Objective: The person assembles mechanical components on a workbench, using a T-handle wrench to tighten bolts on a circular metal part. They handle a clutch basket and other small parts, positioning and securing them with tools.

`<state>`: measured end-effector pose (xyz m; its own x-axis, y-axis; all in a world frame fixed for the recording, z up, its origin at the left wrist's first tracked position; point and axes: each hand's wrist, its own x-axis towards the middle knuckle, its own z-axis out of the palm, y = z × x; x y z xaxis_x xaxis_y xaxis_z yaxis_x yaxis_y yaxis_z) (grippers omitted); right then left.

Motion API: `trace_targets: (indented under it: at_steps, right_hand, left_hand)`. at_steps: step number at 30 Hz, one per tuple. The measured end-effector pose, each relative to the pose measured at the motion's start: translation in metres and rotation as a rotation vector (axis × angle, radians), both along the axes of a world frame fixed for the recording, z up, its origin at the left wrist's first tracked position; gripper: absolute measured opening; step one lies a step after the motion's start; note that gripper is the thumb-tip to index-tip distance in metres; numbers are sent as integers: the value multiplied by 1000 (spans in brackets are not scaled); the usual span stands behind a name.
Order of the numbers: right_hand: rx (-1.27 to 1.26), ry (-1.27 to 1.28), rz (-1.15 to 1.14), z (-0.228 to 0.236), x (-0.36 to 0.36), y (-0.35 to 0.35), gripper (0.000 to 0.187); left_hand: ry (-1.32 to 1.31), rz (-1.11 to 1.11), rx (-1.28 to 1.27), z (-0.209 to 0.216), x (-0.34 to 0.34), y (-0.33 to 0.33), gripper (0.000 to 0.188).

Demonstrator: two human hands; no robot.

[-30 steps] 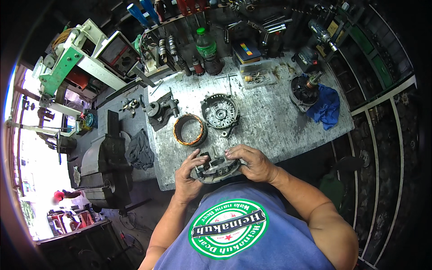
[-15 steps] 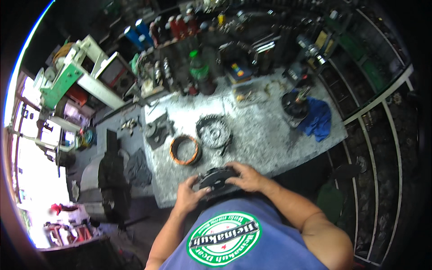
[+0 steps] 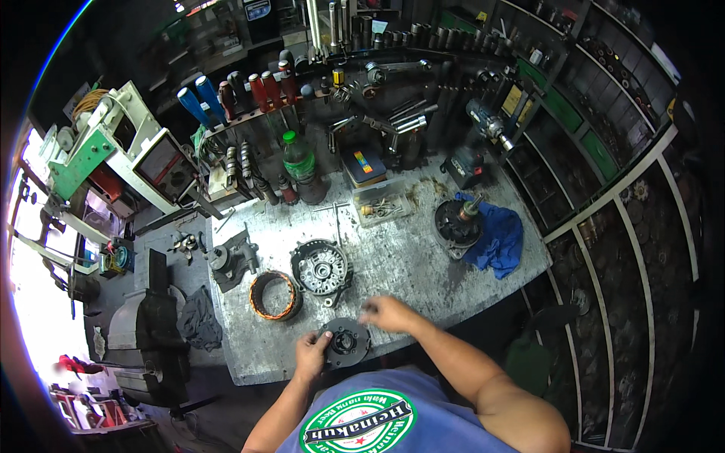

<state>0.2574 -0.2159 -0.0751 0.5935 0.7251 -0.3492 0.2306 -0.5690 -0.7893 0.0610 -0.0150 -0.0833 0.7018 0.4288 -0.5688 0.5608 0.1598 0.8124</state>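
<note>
While the left hand (image 3: 311, 353) pinches the dark disc (image 3: 347, 344) by its left edge, thumb laid across the upper face, the right hand (image 3: 387, 313) hovers just off the disc's upper right. The step in hand seems to be work on that upper face, which is turned up toward the camera. The disc is in the lower middle of the frame, over the near edge of the table (image 3: 408, 268); whether it also rests there, I cannot tell. Any next move on it would call for a firm left grip, since no other support is plain, and for a free, precise right hand.

The left forearm (image 3: 284, 408) rises steeply from the lower edge, wrist close to the body. The right forearm (image 3: 455, 356) slants in from the lower right, elbow out to the side, with the fingers curled and pointing left. Their tips look dark and drawn together, but whether they pinch something small, I cannot tell. Above the disc lies the housing (image 3: 322, 269), with the coil (image 3: 270, 318) just to its lower left.
</note>
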Motion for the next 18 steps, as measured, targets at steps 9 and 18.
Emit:
trace_targets:
  at_steps: [9, 18]
  right_hand:
    - [-39, -762, -28, 13, 213, 55, 32]
    - [-148, -958, 393, 22, 247, 86, 18]
  left_hand:
    - [63, 96, -182, 11, 13, 7, 31]
    - [-80, 103, -294, -8, 2, 9, 34]
